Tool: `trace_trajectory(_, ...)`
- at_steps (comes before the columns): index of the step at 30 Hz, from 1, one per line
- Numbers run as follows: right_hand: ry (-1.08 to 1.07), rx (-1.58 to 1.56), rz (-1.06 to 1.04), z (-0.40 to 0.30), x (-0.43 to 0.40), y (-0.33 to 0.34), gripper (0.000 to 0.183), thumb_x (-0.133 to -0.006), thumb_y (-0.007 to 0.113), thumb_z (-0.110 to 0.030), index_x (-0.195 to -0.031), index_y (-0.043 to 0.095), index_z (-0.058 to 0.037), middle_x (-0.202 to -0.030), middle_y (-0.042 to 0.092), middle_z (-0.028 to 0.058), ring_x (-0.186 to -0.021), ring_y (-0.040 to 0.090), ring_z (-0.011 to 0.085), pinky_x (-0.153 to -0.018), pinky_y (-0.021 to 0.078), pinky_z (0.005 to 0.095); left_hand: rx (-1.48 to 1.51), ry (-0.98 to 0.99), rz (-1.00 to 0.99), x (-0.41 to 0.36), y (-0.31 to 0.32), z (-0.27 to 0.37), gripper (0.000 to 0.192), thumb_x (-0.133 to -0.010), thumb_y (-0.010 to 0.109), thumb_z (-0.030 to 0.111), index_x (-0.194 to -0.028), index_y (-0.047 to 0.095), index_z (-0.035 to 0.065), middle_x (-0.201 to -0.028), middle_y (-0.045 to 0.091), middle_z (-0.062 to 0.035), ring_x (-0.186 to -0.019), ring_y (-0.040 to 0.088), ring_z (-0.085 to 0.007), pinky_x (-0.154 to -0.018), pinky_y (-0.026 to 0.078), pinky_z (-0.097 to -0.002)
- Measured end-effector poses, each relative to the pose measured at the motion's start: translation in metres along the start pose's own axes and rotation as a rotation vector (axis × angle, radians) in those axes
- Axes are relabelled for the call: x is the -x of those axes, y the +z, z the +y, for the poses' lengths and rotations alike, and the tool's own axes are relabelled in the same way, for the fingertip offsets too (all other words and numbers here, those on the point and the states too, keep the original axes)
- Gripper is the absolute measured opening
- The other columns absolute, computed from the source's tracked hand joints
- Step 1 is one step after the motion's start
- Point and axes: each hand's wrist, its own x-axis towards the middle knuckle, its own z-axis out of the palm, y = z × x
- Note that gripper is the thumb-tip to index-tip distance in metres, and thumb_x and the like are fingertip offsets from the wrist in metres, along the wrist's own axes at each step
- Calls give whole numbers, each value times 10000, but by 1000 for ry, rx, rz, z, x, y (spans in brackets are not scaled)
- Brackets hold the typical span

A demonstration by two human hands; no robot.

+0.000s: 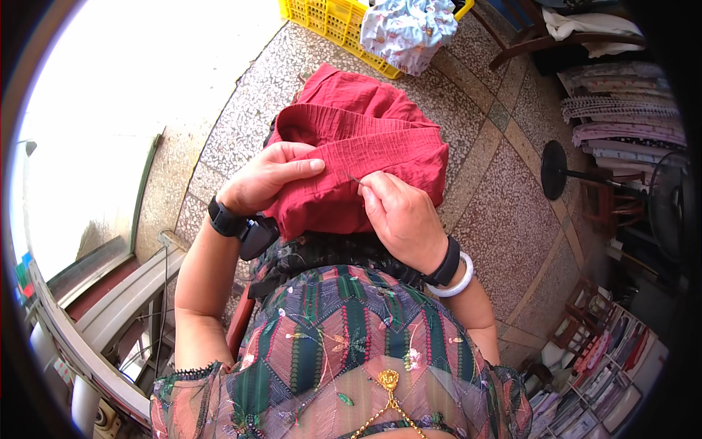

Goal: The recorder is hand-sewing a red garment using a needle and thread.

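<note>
A red crinkled-cloth garment [378,153] lies over my lap, its gathered waistband spread as a loop. My left hand [271,173] grips the near side of that band at the left, thumb on top and the other fingers partly hidden by the cloth. In my right hand [403,211] a thin, dark, pointed tool [354,179] is pinched between thumb and forefinger. Its tip points left at the cloth below the band, close to my left thumb. Whether it is a needle or one point of tweezers cannot be told.
A yellow plastic crate [334,27] with a light-blue printed cloth [408,33] over its edge stands on the terrazzo floor [510,181] ahead. At right are a black fan [666,203] and stacked fabrics [625,115]. A pale machine table [126,296] stands at left.
</note>
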Motion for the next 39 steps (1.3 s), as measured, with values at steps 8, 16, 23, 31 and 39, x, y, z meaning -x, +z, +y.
trace_trajectory(8, -8, -10, 93, 2, 0, 3, 95, -983, 550, -110, -1012, 570, -22, -881, 634, 193, -823, 647, 400, -713, 521, 476, 35, 6, 6, 0, 2, 1, 232, -1005, 631, 155, -1161, 686, -7, -1071, 734, -50, -930, 687, -94, -849, 559, -249)
trace_trajectory(16, -21, -122, 251, 1, -3, 3, 86, -983, 575, -81, -1042, 588, -19, -910, 667, 168, -817, 666, 374, -712, 534, 422, -12, -17, 11, -1, 2, 0, 218, -1004, 635, 164, -1135, 695, 1, -1045, 735, -33, -910, 684, -84, -831, 557, -240)
trace_trajectory(23, 67, -195, 116, -9, -17, -6, 158, -925, 693, -99, -1049, 641, -15, -856, 646, 107, -719, 651, 198, -639, 510, 335, -71, -3, -19, -2, 3, 0, 211, -1013, 630, 195, -1101, 708, 19, -1035, 726, -2, -922, 656, -57, -835, 534, -224)
trace_trajectory(31, -33, -253, 162, 8, -19, 12, 89, -944, 669, -35, -987, 606, 11, -884, 556, 57, -722, 538, 123, -650, 459, 273, -118, 29, 22, -4, 6, -4, 223, -1019, 625, 219, -1077, 712, 22, -1010, 716, 14, -920, 634, -42, -820, 520, -223)
trace_trajectory(39, -116, -389, 92, -2, -19, -4, 82, -984, 602, -64, -1007, 552, -3, -919, 544, 99, -821, 560, 218, -749, 466, 316, -200, 29, -6, -6, 12, 2, 212, -1017, 630, 217, -1035, 725, 28, -942, 699, 45, -852, 613, -21, -764, 509, -210)
